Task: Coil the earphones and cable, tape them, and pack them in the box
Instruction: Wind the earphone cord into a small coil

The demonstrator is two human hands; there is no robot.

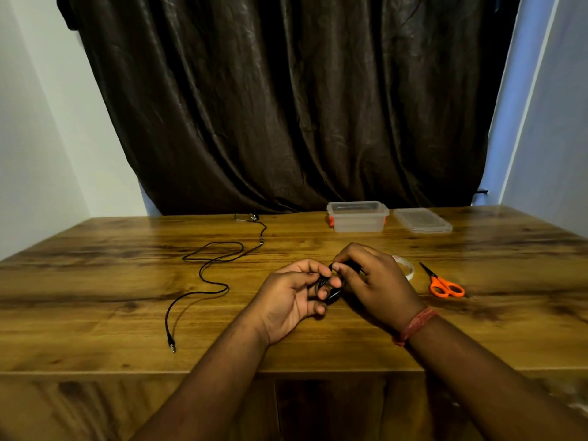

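Both hands' fingers [339, 266] pinch one black coil [334, 289]; one cable [203, 275] lies loose.

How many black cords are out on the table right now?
2. One loose cable snakes across the table's left side, its plug nearest the front edge. One coiled bundle is held between both hands at centre; more may be hidden under the fingers.

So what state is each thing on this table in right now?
Plastic box: open, looks empty.
Lid: off, flat beside box.
Scissors: closed, lying flat.
Tape roll: flat, partly hidden.
Loose cable: uncoiled on table.
Coiled cable: gripped by left hand and right hand.
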